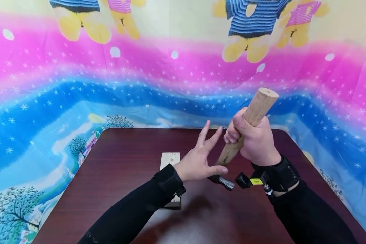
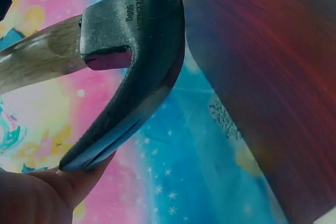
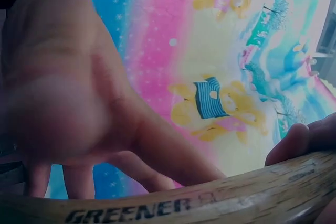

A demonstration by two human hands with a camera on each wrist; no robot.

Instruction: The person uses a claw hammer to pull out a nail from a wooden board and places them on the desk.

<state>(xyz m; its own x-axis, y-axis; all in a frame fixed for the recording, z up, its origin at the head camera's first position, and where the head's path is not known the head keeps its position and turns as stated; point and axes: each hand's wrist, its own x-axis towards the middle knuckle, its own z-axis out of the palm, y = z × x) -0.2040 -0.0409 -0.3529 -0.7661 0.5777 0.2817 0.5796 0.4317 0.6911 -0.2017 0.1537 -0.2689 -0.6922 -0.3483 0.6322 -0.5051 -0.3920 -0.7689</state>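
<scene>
My right hand [image 1: 257, 144] grips the wooden handle of a claw hammer [image 1: 260, 105], which slants with its butt end up and its metal head low. GREENER is printed on the handle [image 3: 157, 208] in the right wrist view. My left hand [image 1: 196, 162] is beside the lower handle, fingers spread and thumb stretched across in front of the hammer's neck. In the left wrist view the dark hammer head [image 2: 152, 40] fills the middle, and its claw tips overlap the left thumb area [image 2: 79, 182]. Most of the head is hidden by the left hand in the head view.
On the dark red-brown table [image 1: 119, 162] lies a pale wooden block [image 1: 170, 158], partly covered by my left forearm. A printed cloth [image 1: 170, 88] with bears and snowflakes hangs behind and beside the table. Black straps with small devices are on both wrists.
</scene>
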